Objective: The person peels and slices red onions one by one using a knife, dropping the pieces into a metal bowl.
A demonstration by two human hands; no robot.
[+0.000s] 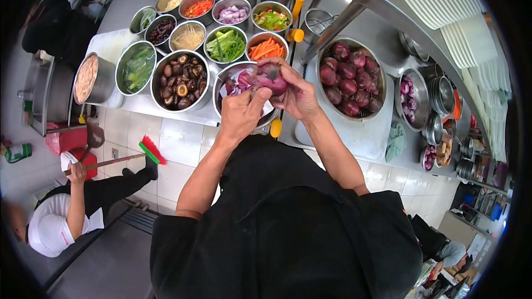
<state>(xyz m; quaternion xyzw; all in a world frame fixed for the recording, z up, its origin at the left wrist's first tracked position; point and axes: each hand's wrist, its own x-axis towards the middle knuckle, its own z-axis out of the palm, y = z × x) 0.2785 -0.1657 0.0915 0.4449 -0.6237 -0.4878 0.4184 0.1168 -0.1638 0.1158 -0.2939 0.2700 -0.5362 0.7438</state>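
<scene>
Over a metal bowl [218,99] of purple onion skins, both my hands are close together at a red onion [275,85]. My right hand [297,89] wraps round the onion from the right, fingers curled over its top. From the left, my left hand [241,112] pinches at the onion with thumb and forefinger; a piece of loose purple skin [239,80] shows beside it. To the right, a large steel bowl [321,82] holds several whole red onions [348,87].
Bowls of mushrooms [182,80], green leaves [226,45] and carrot strips [267,49] stand ahead and left. A metal shelf post [338,25] rises ahead right. A green cloth [395,142] lies right. One person [55,224] holds a broom at left; another [451,254] is at lower right.
</scene>
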